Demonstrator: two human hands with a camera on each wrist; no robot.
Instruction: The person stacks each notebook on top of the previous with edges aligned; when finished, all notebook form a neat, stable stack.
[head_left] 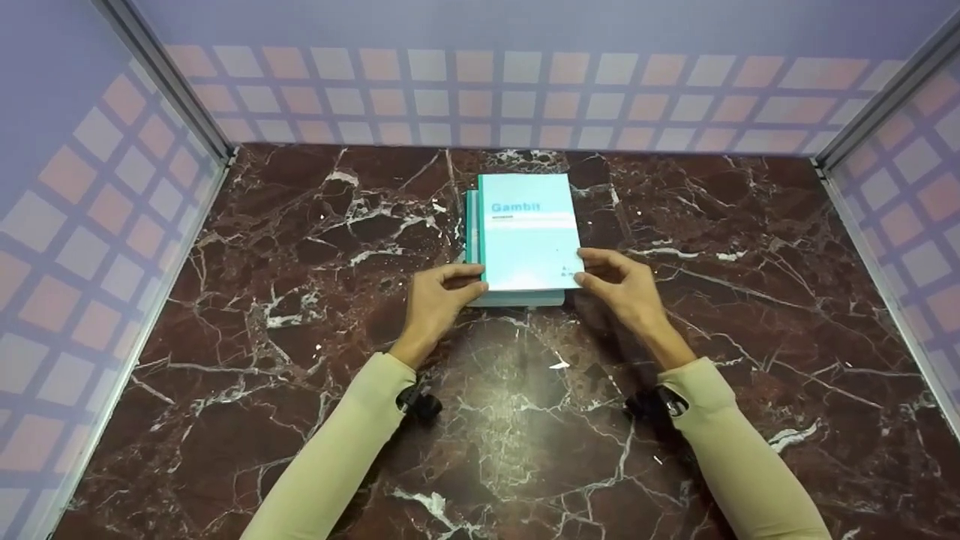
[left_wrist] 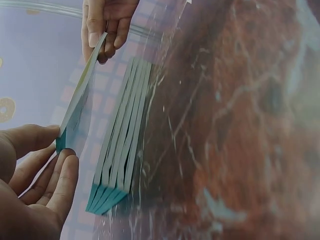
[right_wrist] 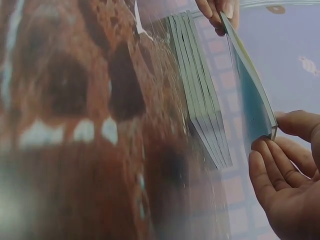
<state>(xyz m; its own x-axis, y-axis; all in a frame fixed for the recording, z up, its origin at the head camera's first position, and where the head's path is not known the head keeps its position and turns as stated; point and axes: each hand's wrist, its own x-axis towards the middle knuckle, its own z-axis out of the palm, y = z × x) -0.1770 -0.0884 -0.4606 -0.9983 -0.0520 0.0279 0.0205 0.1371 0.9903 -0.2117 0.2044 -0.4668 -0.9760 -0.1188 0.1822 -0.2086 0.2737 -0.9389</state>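
Note:
A light-blue notebook (head_left: 529, 244) with "Gambit" on its cover and a green spine is held level by both hands. My left hand (head_left: 441, 296) pinches its near left corner at the spine, thumb on top and fingers beneath. At the near right corner my right hand (head_left: 628, 291) pinches the page edge the same way. Below it lies a neat stack of several similar notebooks (left_wrist: 122, 135), mostly hidden from the head view. Both wrist views show a gap between the held notebook and the stack (right_wrist: 197, 85).
The stack stands on a dark red marbled tabletop (head_left: 315, 420) with white veins. Panels with pink and white squares enclose the table at the back (head_left: 442, 97), left (head_left: 90, 225) and right. A wrist camera (head_left: 421, 406) sits under the left sleeve cuff, another under the right.

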